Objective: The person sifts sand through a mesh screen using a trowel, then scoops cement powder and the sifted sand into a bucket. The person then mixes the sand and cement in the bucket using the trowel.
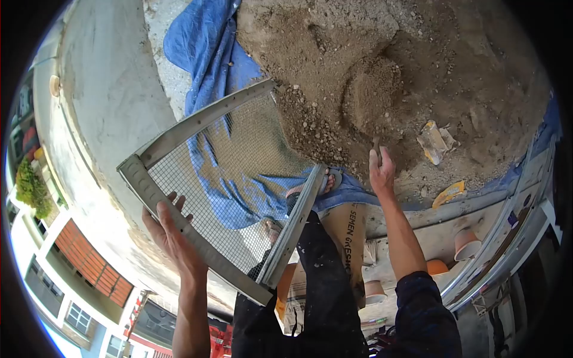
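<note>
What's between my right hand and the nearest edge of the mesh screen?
In the head view, going from the mesh screen toward your right hand: a sandalled foot, then blue tarp and dirt.

The sieve's frame [203, 124] looks dull grey from where I stand, its mesh [221, 161] a fine grid of squares. The sand [373, 89] is brown, flecked with paler stones [310, 115], and the tarp [200, 45] is bright blue. Those black trousers [325, 262] are specked white; the bag [336, 225] is tan with black lettering. One pot [467, 243] is terracotta.
</note>
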The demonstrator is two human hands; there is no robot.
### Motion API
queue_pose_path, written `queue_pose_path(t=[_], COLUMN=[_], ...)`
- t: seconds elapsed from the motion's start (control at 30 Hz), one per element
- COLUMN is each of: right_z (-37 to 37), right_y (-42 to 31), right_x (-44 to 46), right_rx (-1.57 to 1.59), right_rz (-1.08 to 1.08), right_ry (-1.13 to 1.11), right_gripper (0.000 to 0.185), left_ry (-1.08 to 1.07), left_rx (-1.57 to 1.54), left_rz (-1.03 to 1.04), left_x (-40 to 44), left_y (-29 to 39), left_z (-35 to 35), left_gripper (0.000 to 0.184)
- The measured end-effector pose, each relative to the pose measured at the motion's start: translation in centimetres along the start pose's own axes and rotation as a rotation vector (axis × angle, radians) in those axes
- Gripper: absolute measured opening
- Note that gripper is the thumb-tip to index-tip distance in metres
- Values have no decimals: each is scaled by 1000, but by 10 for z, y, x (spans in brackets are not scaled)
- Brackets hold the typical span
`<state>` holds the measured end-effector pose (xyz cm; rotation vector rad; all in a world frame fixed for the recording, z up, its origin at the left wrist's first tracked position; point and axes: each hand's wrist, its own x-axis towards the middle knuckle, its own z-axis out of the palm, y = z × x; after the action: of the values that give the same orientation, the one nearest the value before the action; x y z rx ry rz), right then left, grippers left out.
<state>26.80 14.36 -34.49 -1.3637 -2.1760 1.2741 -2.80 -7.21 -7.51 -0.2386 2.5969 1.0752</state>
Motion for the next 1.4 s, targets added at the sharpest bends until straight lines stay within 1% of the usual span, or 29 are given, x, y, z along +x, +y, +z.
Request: queue_pose_path(t=[0.03,0.07,0.1,0.17,0.23,0.27,0.33,0.4,0.43,0.47,0.5,0.53,0.57,0.6,0.63,0.7,0.77,0.8,0.87,0.9,0.97,1.03,1.1,1.17,1.23,1.33,1.4], right_z=[-15,-16,-26,-39,-57,-64,-79,-93,-94,-98,-106,-100,-85,-58,-31,41,62,66,75,73,57,28,21,0,-9,-33,-55], right_y=[-42,-55,-83,-135,-163,-154,-117,-39,14,90,103,144,164,187,167,162,87,81,67,62,48,8,-37,-94,-145,-194,-194], right_x=[-14,-36,-55,-87,-102,-108,-115,-99,-90,-82,-50,-33,-13,3,25,52,68,63,49,40,19,-1,-34,-65,-98,-130,-132], right_rx=[36,-103,-173,-140,-155,-194,-127,-176,-160,-215,-266,-309,-371,-386,-333,-77,238,257,717,723,277,20,-20,-49,-3,64,41], right_rz=[136,-53,-78,-128,-238,-271,113,386,335,400,551,481,484,429,422,410,725,719,816,803,470,209,41,43,-18,-103,-182], right_ry=[-136,-110,-228,-314,-308,-269,-287,-224,-64,-92,-195,-175,-176,-206,-283,-208,-197,-193,-117,-120,64,14,102,-106,-194,-214,-218], right_gripper=[24,21,21,23,24,23,23,31,46,57,62,67,70,70,71,69,64,64,65,65,48,41,33,25,21,23,25], left_ry=[-7,-41,-54,-30,-68,-64,-50,-28,0,8,2,3,2,11,17,41,21,3,-6,-17,-27,-51,-58,-37,-33,-37,-20], left_rx=[-22,-33,-48,-66,-68,-63,-42,-23,-9,40,90,123,160,187,215,189,206,205,183,167,54,32,-5,-82,-113,-146,-145], left_rz=[12,16,18,-3,-9,-14,-27,-37,-56,-47,-39,-29,-18,-11,11,6,5,7,14,18,-2,11,1,33,11,38,31], left_x=[-1,-2,-3,-5,-7,-7,-6,-5,-5,-7,-6,-6,-6,-4,-5,-6,-8,-8,-6,-4,-8,-3,-3,-1,-3,-3,-1], left_y=[0,3,5,5,7,7,6,4,5,10,9,9,7,2,1,0,2,7,8,5,12,5,3,-1,1,-2,-3], left_z=[0,0,0,3,4,4,2,3,4,8,6,6,5,2,3,6,7,7,6,4,9,4,2,3,3,3,1], left_gripper=[62,68,68,71,73,74,75,74,73,68,64,64,63,62,63,63,63,63,64,64,67,70,73,63,65,70,70])
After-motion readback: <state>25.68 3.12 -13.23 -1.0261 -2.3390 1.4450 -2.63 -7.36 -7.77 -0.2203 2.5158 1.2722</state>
